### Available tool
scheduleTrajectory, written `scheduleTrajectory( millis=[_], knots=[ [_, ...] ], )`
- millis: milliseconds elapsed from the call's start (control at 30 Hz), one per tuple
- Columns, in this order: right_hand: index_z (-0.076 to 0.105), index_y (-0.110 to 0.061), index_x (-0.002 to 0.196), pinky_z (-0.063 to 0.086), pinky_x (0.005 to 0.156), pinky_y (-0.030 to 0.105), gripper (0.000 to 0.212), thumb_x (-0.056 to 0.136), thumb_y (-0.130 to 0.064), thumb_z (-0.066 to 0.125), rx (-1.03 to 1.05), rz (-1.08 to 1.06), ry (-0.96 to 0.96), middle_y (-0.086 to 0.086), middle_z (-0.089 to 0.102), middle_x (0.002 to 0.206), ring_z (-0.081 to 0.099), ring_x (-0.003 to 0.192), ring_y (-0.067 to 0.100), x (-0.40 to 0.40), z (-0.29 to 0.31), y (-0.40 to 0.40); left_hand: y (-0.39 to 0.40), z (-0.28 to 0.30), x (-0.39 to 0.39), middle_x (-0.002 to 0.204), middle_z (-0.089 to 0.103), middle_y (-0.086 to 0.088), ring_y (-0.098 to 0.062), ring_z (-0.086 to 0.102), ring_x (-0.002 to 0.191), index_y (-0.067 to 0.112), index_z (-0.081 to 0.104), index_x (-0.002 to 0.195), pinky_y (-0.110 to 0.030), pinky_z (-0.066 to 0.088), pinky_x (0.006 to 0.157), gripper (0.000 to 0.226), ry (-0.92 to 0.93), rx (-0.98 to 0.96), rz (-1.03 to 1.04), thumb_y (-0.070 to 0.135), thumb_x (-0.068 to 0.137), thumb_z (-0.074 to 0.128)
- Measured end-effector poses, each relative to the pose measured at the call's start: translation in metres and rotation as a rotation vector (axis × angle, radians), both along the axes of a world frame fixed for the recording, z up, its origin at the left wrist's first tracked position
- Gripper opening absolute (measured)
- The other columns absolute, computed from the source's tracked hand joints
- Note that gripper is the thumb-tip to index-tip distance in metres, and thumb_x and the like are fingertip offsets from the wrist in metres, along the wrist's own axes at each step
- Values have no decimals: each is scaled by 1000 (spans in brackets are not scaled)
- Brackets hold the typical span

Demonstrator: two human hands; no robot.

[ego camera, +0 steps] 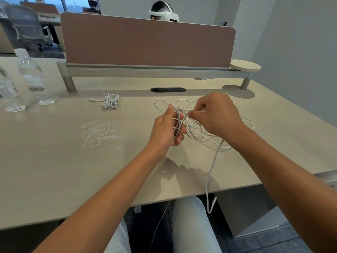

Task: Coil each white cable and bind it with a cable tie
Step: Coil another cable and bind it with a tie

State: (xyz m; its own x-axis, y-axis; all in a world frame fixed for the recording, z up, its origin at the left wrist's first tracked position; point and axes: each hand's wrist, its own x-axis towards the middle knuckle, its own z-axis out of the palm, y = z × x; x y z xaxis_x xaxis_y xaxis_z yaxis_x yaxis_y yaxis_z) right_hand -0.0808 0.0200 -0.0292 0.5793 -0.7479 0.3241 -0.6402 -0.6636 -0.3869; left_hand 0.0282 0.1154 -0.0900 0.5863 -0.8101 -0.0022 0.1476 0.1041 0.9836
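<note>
My left hand grips a few loops of white cable; my right hand pinches a strand, fingertips hidden. Its tail drops off the beige surface, beside loose cable ties; a brown divider blocks the room.

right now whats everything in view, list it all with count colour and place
loose cable: one, white, tangled on the desk under the hands, one end hanging off the front edge
bundled cable: one, white, already coiled and tied, far left of centre
cable ties: a loose pile, count unclear, white, left of the hands
water bottles: two, clear, far left edge
desk: one, pale beige
divider panel: one, brown, along the back of the desk
cable slot: one, black, below the divider
round disc: one, cream, right end of the divider rail
person with white headset: one, behind the divider
office chair: one, grey, top left
left hand: grip holds gathered loops of cable
right hand: grip pinches a strand
</note>
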Motion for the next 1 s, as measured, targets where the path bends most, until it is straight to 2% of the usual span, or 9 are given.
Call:
scheduleTrajectory(
  millis=[100, 200, 267, 367, 467, 567, 633, 767, 1000],
  knots=[
    [76, -21, 84, 49, 61, 26, 25, 89, -45, 77, -42, -31, 26, -2, 70, 75, 63, 68, 14, 4, 1, 4, 1, 0, 0, 68, 53, -11, -18, 39, 44, 12, 63, 93, -19, 27, 43, 60, 63, 29, -17, 57, 109, 27],
    [71, -18, 76, 55, 64, 32, 38, 87, -54, 75, -77, -78, 67, 2, 67, 66, 64, 63, 19, 6, -3, 5, 1, -1, 2, 66, 50, -9, -17, 36, 43, 10, 67, 91, -18, 26, 39, 68, 92, 50, -46, 60, 108, 23],
    [69, -17, 74, 53, 64, 35, 42, 87, -57, 72, -45, -90, 73, 4, 65, 66, 63, 65, 22, 7, -6, 5, 1, -2, 3, 65, 50, -8, -17, 36, 44, 10, 68, 91, -18, 25, 39, 68, 90, 58, -45, 59, 109, 24],
    [68, -15, 74, 52, 67, 37, 40, 96, -49, 66, 73, -56, 28, 8, 67, 74, 61, 69, 25, 8, -11, 4, 1, -3, 3, 67, 51, -8, -17, 36, 45, 9, 66, 94, -18, 25, 40, 66, 89, 56, -45, 58, 109, 25],
    [69, -13, 77, 57, 75, 42, 35, 99, -40, 62, 111, -36, -7, 8, 71, 82, 63, 75, 26, 8, -11, 1, 1, -2, 2, 69, 53, -9, -17, 38, 47, 8, 66, 98, -20, 27, 40, 66, 71, 69, -48, 57, 109, 25],
    [72, -15, 84, 58, 76, 38, 26, 99, -34, 63, 122, -26, -14, 4, 73, 88, 65, 78, 21, 8, -7, -1, 1, -1, 1, 70, 55, -9, -17, 40, 48, 7, 67, 102, -21, 28, 40, 66, 46, 91, -48, 57, 109, 25],
    [74, -20, 85, 56, 73, 34, 19, 97, -33, 67, 91, -31, -24, 1, 73, 85, 64, 76, 17, 8, -4, 0, 1, 0, 0, 70, 56, -9, -18, 42, 49, 9, 68, 99, -21, 29, 40, 66, 19, 106, -42, 57, 109, 25],
    [79, -19, 89, 58, 72, 34, 16, 95, -32, 71, 21, -67, -34, 2, 73, 81, 66, 71, 19, 9, -2, 2, 1, 3, -1, 67, 57, -6, -19, 43, 50, 11, 68, 94, -22, 29, 42, 64, -5, 114, -21, 56, 110, 24],
    [77, -20, 92, 47, 65, 27, 14, 92, -33, 76, -25, -76, -115, 0, 71, 80, 61, 68, 12, 12, -4, 2, 2, 9, -3, 72, 55, -9, -18, 43, 49, 10, 70, 97, -20, 31, 42, 67, -55, 175, -81, 57, 109, 24]
  ],
)
